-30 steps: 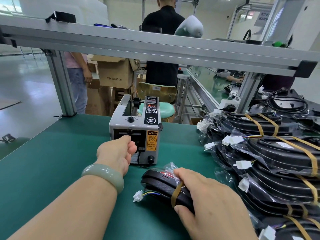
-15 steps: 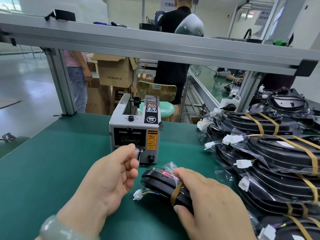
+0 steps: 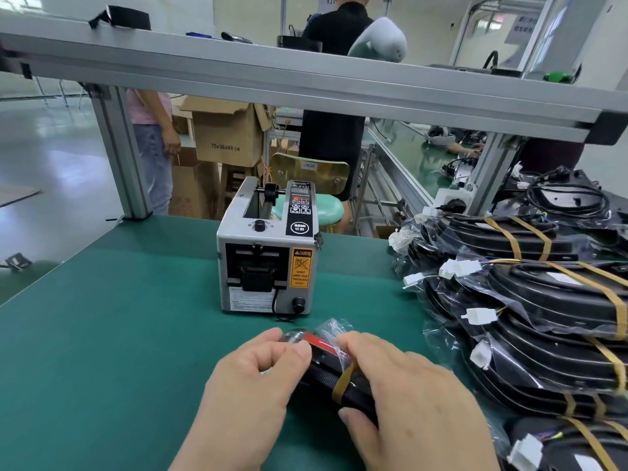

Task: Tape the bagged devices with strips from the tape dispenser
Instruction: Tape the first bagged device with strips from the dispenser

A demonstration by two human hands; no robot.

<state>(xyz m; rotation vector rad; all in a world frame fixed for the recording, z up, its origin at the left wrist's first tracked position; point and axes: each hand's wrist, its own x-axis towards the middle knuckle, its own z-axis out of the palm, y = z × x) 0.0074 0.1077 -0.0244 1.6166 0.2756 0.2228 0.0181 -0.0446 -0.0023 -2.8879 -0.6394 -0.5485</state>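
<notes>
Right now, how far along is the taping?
Done: the pile at right carries tape bands, mostly two each. In hand: the device, gripped by the right hand, has one strip; the left hand pinches at its end, a new strip not discernible. Left: probably its second strip.

— What is the work surface?
— A dark green matted desk [image 3: 102, 334]. A grey aluminium beam [image 3: 306, 83] crosses above it, carried on a grey aluminium post [image 3: 125, 154].

— Anything on that beam?
— A folded black strap [image 3: 122, 17] near its left end, and a white rounded plastic shell [image 3: 380, 40] further right.

— And behind?
— A brown cardboard box [image 3: 226, 137] printed 75x36x40 cm, set on other cartons. Beside it is a round teal stool [image 3: 323, 207] with a yellowish backrest. A person in black clothes [image 3: 334, 130] stands beyond the stool, back turned. A person in a pink top and jeans [image 3: 153, 141] stands left of the box.

— Far right?
— A coil of black cable [image 3: 567, 198].
</notes>
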